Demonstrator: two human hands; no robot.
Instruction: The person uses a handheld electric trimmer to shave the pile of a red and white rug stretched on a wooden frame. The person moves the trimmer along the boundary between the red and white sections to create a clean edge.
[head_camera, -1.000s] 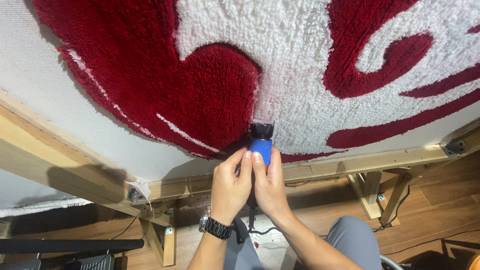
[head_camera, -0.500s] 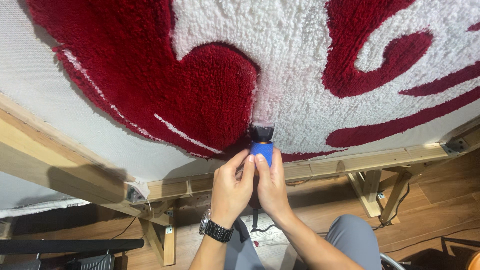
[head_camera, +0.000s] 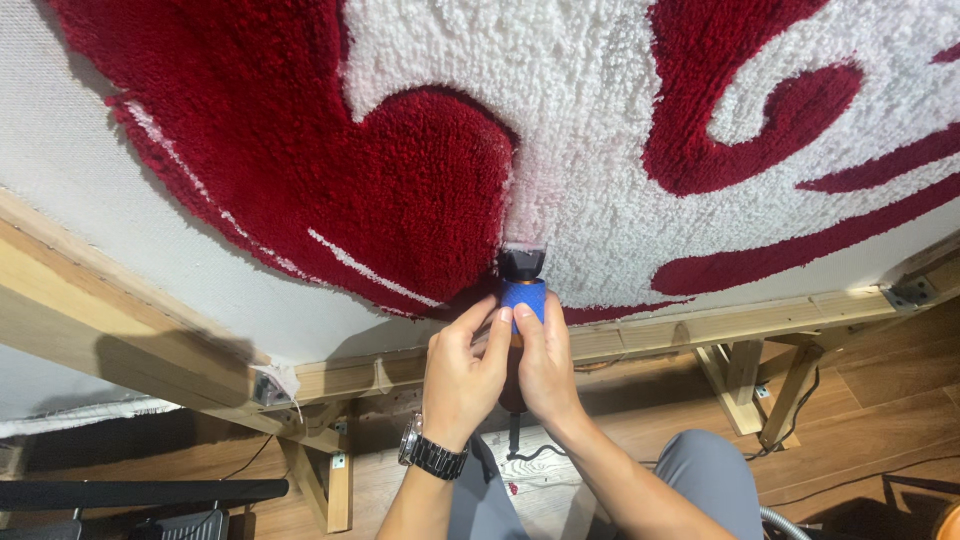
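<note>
Both hands, left hand (head_camera: 462, 372) and right hand (head_camera: 546, 362), wrap tight around the blue-gripped trimmer (head_camera: 523, 296), its head pressed into the red-and-white tufted rug (head_camera: 600, 150). Wooden frame (head_camera: 700, 325) sits right underneath.

We've got a rug (head_camera: 430, 190) with thick, fuzzy red pile and nubbier white pile, stretched on plain matt white cloth (head_camera: 150, 260) that looks coarse. The frame (head_camera: 700, 325) is bare pale wood, unfinished, with small metal brackets (head_camera: 912, 293) at the corners. The trimmer (head_camera: 523, 290) has a matt blue body and a black plastic head. The watch (head_camera: 432, 455) on our left wrist is shiny dark metal. The floor (head_camera: 860, 420) is smooth brown wood.
</note>
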